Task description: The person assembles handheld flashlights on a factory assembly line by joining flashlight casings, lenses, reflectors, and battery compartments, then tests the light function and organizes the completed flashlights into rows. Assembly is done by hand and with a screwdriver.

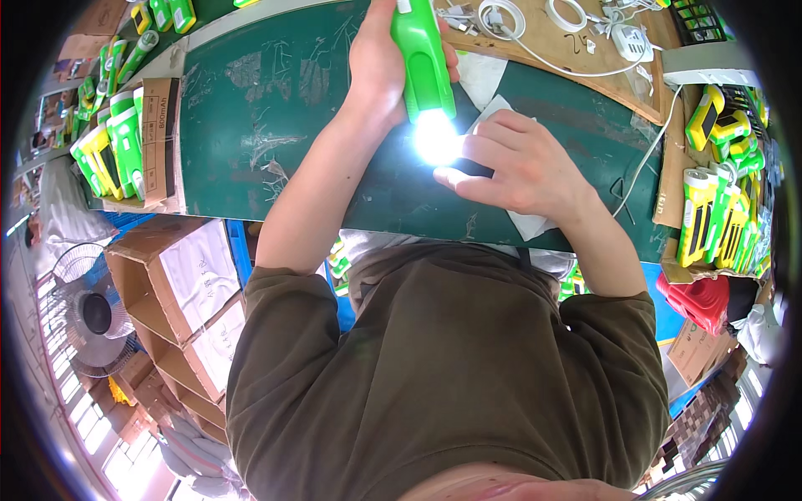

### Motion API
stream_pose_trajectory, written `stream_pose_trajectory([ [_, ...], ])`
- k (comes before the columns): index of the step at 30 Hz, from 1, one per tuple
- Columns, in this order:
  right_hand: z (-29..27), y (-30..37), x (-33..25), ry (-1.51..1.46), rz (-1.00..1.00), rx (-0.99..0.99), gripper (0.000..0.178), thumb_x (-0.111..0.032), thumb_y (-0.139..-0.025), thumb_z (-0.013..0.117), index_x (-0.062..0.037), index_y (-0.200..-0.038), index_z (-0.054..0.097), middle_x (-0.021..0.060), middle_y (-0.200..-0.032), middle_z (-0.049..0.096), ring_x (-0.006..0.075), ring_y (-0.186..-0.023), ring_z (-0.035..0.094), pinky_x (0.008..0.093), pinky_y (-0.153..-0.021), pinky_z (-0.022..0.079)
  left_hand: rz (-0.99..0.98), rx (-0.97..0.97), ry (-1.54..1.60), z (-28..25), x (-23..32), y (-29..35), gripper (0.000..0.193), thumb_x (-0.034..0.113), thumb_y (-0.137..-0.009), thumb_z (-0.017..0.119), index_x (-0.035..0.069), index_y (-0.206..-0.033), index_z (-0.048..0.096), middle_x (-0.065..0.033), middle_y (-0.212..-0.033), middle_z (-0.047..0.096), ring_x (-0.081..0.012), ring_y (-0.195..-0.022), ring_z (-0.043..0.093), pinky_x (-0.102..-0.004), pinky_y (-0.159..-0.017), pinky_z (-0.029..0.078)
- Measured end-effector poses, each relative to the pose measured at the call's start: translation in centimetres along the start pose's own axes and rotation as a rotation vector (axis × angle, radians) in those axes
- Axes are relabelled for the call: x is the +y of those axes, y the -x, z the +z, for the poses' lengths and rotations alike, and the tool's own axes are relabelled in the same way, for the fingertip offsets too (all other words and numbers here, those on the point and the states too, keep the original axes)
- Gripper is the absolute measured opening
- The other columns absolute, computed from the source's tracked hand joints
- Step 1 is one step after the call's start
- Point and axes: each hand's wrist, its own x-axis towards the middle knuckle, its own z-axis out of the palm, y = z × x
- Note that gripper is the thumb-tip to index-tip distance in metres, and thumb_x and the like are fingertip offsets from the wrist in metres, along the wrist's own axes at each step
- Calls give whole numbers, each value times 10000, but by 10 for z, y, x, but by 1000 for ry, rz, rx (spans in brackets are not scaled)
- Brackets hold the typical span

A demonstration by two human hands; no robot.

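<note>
My left hand [376, 63] is wrapped around the body of a green flashlight [420, 54], which it holds over the table with its lit end toward me. The lamp end [436, 138] glows bright white, and the glare hides its edges. My right hand [522, 163] is at that lit end from the right, its fingers curled and its thumb and forefinger at the lamp's side. Glare covers the exact contact of the fingertips. Under my right hand lies a white paper sheet [528, 225] on the green tabletop [251, 125].
An open carton [160, 142] of green and yellow flashlights stands at the left edge, another group of flashlights [710, 217] at the right. At the far right, a wooden board [551, 54] bears white cables and a white charger [632, 42]. A fan [93, 313] stands lower left.
</note>
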Motion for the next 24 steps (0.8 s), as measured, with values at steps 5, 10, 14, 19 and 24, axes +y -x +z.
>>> stream_pose_trajectory([
  [5,-7,1,1,60,24,5,347,-124,-650,712,-181,-986,649,-4,-802,542,162,-699,545,298,-614,446,122,-252,76,-15,-10,-5,502,467,-1011,290,37,-983,547,-153,-717,616,-256,-547,595,-345,-513,506],
  [10,12,-10,5,-211,806,380,441,-248,-676,821,-75,-992,567,88,-746,517,288,-648,536,381,-593,454,191,-246,-96,3,-31,11,367,355,-939,556,51,-1110,439,-115,-887,568,-213,-584,619,-346,-483,504],
  [14,0,7,36,14,816,370,412,-300,-707,823,-48,-867,539,95,-768,559,312,-685,550,378,-598,461,217,-202,-206,7,-22,9,381,408,-962,484,38,-1051,472,-123,-774,572,-214,-558,602,-341,-501,502],
  [19,-6,19,60,263,880,236,221,-172,-787,747,-44,-882,595,101,-813,618,317,-759,581,388,-660,469,141,-177,-177,6,-16,6,473,476,-976,414,19,-946,532,-133,-587,547,-219,-518,572,-324,-511,487],
  [24,-1,19,56,0,853,524,189,-85,-786,733,-47,-925,610,88,-830,633,282,-784,616,353,-685,490,113,-352,66,4,-20,4,465,447,-995,382,27,-1144,516,-151,-955,611,-240,-791,632,-380,-716,528],
])
